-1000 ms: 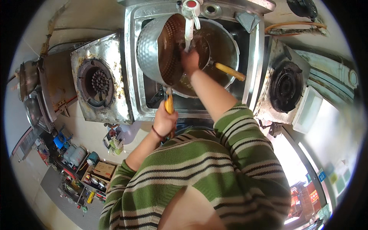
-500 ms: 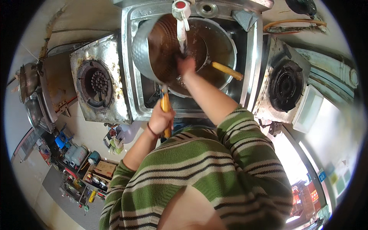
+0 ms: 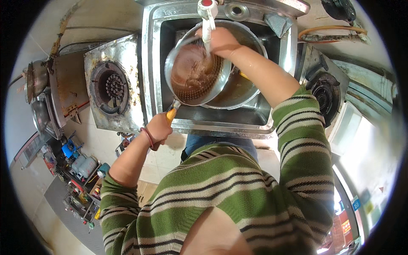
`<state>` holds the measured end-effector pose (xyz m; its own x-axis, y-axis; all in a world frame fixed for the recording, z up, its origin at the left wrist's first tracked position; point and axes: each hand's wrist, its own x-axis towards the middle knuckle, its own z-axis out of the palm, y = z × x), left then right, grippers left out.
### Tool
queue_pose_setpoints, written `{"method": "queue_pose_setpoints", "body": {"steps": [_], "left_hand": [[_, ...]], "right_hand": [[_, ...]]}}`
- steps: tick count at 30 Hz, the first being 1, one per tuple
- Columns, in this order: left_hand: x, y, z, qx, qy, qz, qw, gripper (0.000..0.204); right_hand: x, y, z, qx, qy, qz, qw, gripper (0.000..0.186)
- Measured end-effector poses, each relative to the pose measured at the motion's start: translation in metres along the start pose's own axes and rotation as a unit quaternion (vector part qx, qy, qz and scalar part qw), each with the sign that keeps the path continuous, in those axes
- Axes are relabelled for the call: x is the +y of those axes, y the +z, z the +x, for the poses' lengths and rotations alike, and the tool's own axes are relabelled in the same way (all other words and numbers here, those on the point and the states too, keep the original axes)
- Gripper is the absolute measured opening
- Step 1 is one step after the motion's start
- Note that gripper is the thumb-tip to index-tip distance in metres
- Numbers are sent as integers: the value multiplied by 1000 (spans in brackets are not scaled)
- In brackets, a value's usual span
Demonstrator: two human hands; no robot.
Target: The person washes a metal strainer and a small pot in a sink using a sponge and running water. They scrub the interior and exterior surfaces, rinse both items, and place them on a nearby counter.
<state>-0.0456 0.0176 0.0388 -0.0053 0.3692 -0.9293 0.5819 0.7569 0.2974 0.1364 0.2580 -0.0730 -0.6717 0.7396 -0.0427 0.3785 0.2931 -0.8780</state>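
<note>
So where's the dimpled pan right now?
In the head view, the dimpled pan is over the left part of the sink, beneath the white faucet, with its yellow handle in the left hand.

Faucet (image 3: pixel 207 23) overhanging dimpled pan (image 3: pixel 191 68), right forearm (image 3: pixel 257 66) crossing large pot (image 3: pixel 254 35), room at front-right of sink (image 3: pixel 257 114)

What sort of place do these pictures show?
Probably a working kitchen, perhaps a commercial one: a rectangular stainless-steel sink stands between two round, dark metal burners, and the left hand holds a yellow-handled, dimpled silver metal pan.
</note>
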Motion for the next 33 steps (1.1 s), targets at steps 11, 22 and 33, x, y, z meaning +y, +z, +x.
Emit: {"method": "queue_pose_setpoints", "body": {"steps": [11, 22, 33], "left_hand": [[-8, -1, 27, 92, 163, 314, 931, 22], [5, 19, -5, 84, 32, -162, 983, 28], [-5, 90, 58, 247, 132, -11, 960, 36]], "right_hand": [[-46, 65, -32, -139, -436, -328, 826, 6], [49, 44, -62, 193, 360, 17, 913, 37], [-28, 141, -92, 291, 587, 529, 539, 22]]}}
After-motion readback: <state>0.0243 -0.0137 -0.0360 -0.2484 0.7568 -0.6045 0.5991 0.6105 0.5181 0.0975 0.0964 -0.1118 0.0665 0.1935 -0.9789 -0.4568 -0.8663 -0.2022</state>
